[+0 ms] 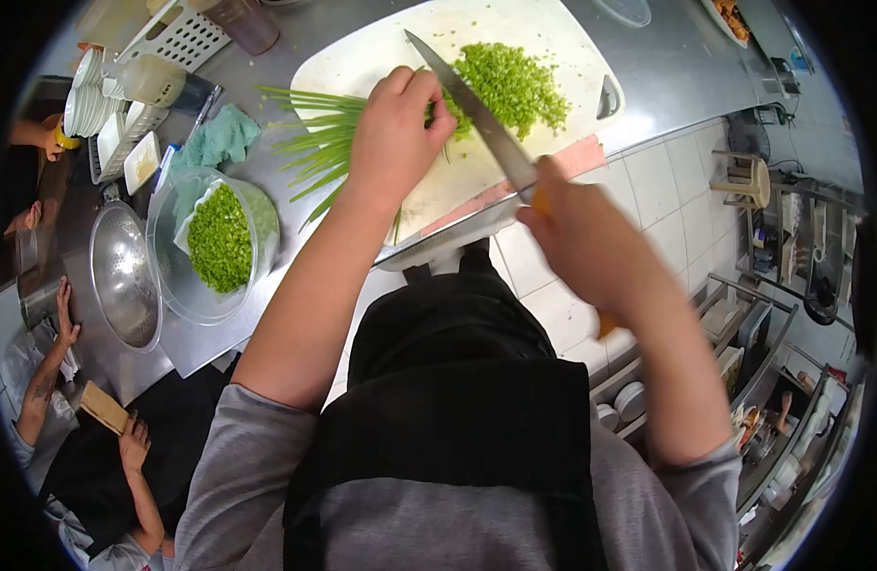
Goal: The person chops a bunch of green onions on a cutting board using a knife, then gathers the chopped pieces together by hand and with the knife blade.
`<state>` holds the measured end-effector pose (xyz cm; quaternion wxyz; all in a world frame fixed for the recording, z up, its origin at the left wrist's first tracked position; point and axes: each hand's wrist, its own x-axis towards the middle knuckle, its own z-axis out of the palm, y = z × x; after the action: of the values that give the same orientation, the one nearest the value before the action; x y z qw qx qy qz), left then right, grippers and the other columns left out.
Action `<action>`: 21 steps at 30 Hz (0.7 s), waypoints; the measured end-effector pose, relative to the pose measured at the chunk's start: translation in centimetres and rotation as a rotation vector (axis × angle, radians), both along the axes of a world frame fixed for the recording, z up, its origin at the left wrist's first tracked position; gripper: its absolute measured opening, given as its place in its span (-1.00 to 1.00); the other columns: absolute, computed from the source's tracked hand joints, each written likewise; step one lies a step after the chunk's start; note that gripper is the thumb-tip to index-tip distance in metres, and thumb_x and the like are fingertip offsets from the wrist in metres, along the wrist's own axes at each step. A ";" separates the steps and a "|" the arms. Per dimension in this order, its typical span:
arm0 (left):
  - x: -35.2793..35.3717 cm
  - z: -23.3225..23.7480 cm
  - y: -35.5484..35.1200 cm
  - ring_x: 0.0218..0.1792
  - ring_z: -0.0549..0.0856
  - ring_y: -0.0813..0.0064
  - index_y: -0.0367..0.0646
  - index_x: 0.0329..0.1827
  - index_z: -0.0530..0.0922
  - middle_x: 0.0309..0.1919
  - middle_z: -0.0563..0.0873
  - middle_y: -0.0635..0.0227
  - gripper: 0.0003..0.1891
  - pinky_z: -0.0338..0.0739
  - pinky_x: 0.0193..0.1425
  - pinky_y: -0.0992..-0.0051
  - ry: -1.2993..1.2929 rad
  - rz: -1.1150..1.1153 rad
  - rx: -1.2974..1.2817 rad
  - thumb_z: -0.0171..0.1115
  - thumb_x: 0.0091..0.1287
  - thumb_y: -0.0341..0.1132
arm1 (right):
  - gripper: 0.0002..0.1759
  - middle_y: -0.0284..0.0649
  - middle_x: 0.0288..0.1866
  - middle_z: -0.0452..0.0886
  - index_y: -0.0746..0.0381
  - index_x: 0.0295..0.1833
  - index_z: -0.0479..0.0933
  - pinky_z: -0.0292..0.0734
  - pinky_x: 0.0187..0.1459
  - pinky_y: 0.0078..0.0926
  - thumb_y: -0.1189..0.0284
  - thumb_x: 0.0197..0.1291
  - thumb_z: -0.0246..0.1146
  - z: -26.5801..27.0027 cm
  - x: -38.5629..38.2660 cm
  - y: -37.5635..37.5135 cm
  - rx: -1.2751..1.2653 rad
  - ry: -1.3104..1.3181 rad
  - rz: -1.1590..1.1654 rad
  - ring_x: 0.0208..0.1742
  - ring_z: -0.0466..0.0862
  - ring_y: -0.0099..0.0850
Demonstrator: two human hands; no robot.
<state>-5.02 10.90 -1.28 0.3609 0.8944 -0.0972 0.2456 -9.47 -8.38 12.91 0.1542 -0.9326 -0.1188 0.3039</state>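
My left hand (400, 128) is closed on a bunch of green onions (320, 143), whose long stalks fan out to the left over the cutting board's edge. In my right hand (581, 224) is a kitchen knife (481, 119) with a yellow-orange handle, its blade slanting up and left beside my left fingers. Beyond the blade, a pile of chopped green onions (515, 86) lies on the white cutting board (400, 43). My curled left fingers hide the end of the bunch by the blade. The right hand is slightly blurred.
A clear plastic tub (163, 276) with chopped greens (220, 238) stands at left, beside a metal colander (125, 276) and a green cloth (220, 138). Co-workers' arms reach in at far left, one hand (134, 445) holding a wooden block (104, 407). A stool (748, 179) stands right.
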 end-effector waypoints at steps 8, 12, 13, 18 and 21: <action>0.2 0.1 0.0 -0.26 0.65 0.05 -0.21 -0.23 0.49 -0.28 0.60 0.16 -0.83 0.57 -0.18 0.18 0.013 0.008 0.005 0.32 0.18 -0.50 | -0.66 0.21 -0.38 0.69 0.38 0.14 0.30 0.65 -0.26 0.08 0.36 0.46 0.16 -2.7 -0.3 0.7 -0.047 -0.021 -0.025 -0.27 0.73 0.20; -0.1 0.1 -0.1 -0.25 0.63 0.03 -0.22 -0.22 0.47 -0.27 0.58 0.14 -0.82 0.56 -0.17 0.17 0.028 0.011 0.034 0.32 0.19 -0.50 | -0.63 0.24 -0.38 0.67 0.38 0.16 0.30 0.62 -0.22 0.11 0.36 0.45 0.17 0.7 -1.9 -0.1 -0.006 0.000 -0.002 -0.26 0.70 0.25; 0.1 0.1 -0.1 -0.25 0.63 0.03 -0.22 -0.22 0.47 -0.27 0.58 0.14 -0.82 0.56 -0.17 0.17 0.026 0.012 0.033 0.32 0.19 -0.50 | -0.60 0.24 -0.38 0.67 0.39 0.21 0.29 0.59 -0.20 0.13 0.34 0.47 0.17 -0.2 -2.5 0.2 -0.042 0.048 -0.059 -0.24 0.68 0.28; 0.0 -0.1 -0.2 -0.24 0.63 0.03 -0.23 -0.22 0.46 -0.26 0.56 0.13 -0.81 0.57 -0.13 0.18 0.000 0.013 0.066 0.31 0.19 -0.52 | -0.60 0.24 -0.36 0.67 0.41 0.16 0.29 0.60 -0.19 0.13 0.32 0.46 0.17 -2.1 -0.2 0.5 -0.021 -0.043 0.005 -0.23 0.68 0.26; 0.0 -0.1 -0.2 -0.23 0.62 0.03 -0.23 -0.23 0.45 -0.27 0.55 0.12 -0.81 0.58 -0.13 0.17 0.017 0.019 0.078 0.31 0.19 -0.52 | -0.65 0.19 -0.37 0.69 0.36 0.14 0.32 0.65 -0.22 0.10 0.33 0.46 0.16 1.1 -1.1 -0.1 -0.008 0.002 0.057 -0.26 0.74 0.19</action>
<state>-4.98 10.70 -1.34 0.3245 0.9107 -0.0953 0.2373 -10.54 -8.50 13.99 0.1417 -0.9292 -0.1441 0.3095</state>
